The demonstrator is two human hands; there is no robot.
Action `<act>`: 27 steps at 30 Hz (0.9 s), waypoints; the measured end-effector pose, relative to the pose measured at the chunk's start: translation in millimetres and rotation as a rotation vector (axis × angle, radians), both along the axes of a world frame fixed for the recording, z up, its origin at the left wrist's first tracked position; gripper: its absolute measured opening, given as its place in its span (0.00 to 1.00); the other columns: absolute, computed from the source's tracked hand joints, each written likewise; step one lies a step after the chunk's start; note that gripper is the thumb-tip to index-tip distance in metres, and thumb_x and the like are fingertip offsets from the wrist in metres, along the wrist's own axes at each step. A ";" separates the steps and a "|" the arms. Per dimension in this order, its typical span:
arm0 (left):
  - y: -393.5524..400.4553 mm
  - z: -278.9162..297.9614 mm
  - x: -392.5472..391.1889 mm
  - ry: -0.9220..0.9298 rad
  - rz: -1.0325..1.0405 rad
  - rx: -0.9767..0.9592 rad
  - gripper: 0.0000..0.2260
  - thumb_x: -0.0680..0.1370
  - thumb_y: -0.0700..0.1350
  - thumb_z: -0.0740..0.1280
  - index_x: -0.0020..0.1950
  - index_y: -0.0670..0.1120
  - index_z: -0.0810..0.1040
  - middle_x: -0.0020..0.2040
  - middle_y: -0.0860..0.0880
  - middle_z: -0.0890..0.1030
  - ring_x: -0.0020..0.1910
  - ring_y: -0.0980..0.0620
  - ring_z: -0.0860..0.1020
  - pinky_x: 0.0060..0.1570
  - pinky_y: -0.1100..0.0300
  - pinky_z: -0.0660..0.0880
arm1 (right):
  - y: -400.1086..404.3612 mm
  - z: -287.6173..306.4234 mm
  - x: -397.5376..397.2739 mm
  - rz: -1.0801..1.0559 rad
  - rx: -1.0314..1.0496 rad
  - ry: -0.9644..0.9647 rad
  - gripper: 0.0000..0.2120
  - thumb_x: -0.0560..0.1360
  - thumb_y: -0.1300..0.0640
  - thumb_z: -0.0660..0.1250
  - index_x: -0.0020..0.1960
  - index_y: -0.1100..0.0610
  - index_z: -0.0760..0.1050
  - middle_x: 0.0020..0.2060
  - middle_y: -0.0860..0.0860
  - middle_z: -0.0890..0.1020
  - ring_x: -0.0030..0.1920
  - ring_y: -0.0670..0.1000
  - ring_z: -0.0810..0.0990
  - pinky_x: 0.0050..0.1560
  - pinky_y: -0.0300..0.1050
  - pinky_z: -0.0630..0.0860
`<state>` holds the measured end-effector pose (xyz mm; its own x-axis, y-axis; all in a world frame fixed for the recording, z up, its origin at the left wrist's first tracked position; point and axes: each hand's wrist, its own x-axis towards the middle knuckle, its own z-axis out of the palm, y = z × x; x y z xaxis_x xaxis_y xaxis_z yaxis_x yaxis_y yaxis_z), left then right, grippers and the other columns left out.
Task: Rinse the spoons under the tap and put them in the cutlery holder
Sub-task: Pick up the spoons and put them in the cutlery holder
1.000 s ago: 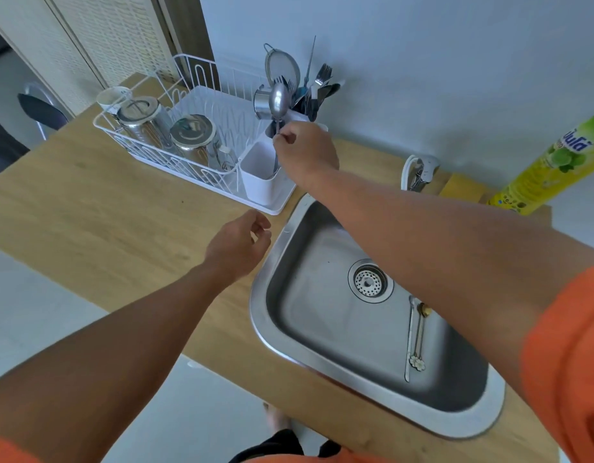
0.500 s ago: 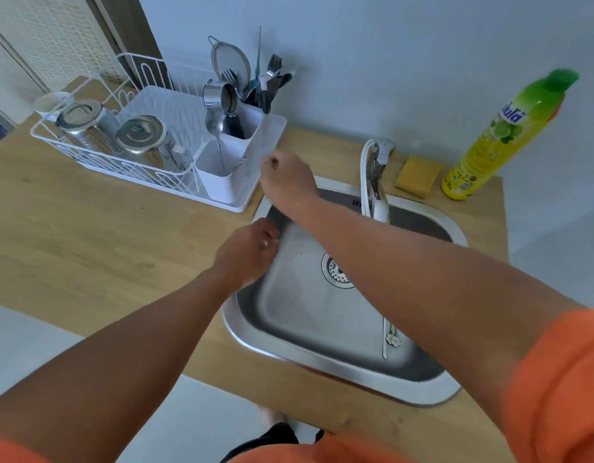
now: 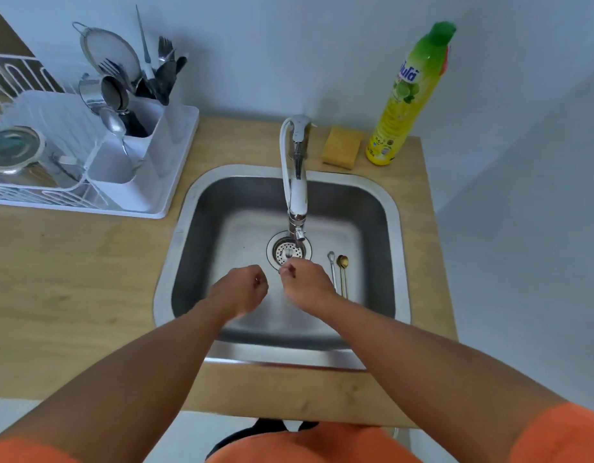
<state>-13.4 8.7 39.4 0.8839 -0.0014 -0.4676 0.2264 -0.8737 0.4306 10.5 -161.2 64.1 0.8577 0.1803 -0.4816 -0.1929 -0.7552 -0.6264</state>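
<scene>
Both hands over sink — empty.

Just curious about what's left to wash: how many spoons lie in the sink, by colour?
Slim silver spoon on the steel sink floor: 1
Slim gold spoon beside it: 1
Total: 2

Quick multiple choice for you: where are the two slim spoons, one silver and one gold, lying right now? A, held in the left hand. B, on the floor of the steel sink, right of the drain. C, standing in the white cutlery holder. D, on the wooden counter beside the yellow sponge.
B: the slim silver spoon and slim gold spoon lie side by side on the floor of the stainless steel sink, right of the round drain strainer.
</scene>
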 end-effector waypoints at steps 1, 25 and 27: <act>-7.3 -3.6 1.7 0.014 -0.011 0.006 0.06 0.80 0.51 0.64 0.53 0.54 0.80 0.53 0.51 0.84 0.51 0.46 0.81 0.53 0.49 0.81 | -12.5 -3.9 -0.8 -0.021 -0.039 0.024 0.10 0.82 0.51 0.59 0.50 0.51 0.78 0.50 0.50 0.84 0.50 0.55 0.82 0.52 0.51 0.81; -156.6 -49.3 69.4 0.105 0.057 -0.032 0.13 0.78 0.53 0.66 0.51 0.44 0.82 0.49 0.43 0.84 0.49 0.41 0.82 0.46 0.52 0.77 | -96.0 -36.2 14.0 -0.489 -0.132 0.147 0.11 0.80 0.59 0.65 0.59 0.61 0.80 0.57 0.59 0.84 0.57 0.60 0.83 0.45 0.41 0.71; -157.7 -53.7 72.7 0.121 0.075 -0.013 0.14 0.77 0.54 0.67 0.49 0.43 0.82 0.47 0.43 0.84 0.47 0.41 0.83 0.43 0.53 0.75 | -93.4 -37.6 17.1 -0.494 -0.130 0.145 0.12 0.80 0.58 0.66 0.61 0.61 0.80 0.59 0.59 0.84 0.58 0.60 0.83 0.46 0.42 0.73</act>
